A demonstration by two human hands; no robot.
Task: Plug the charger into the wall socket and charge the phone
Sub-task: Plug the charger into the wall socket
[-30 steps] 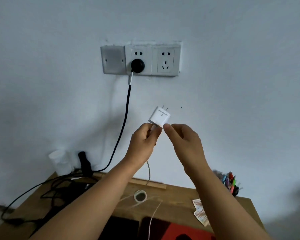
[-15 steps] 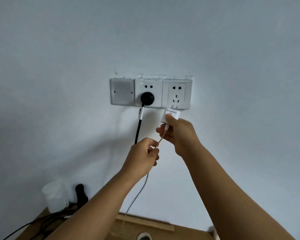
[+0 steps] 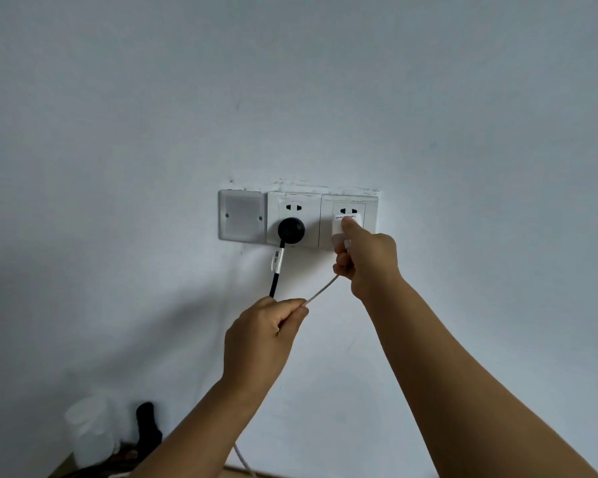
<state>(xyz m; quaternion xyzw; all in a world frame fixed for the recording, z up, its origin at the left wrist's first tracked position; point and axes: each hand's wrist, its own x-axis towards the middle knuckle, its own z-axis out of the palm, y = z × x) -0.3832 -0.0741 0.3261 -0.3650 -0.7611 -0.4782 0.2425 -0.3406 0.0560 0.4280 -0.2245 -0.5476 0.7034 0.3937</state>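
On the pale wall (image 3: 463, 132), sockets (image 3: 299, 219) sit above a wooden desk edge (image 3: 273, 474).

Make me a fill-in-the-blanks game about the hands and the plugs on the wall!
1. The right hand presses the white charger against the ____ wall socket.
2. The left hand pinches the charger's thin white ____.
3. The plug already in the middle socket is coloured ____.
4. The blank cover plate sits to the ____ of both sockets.

Missing words: right; cable; black; left
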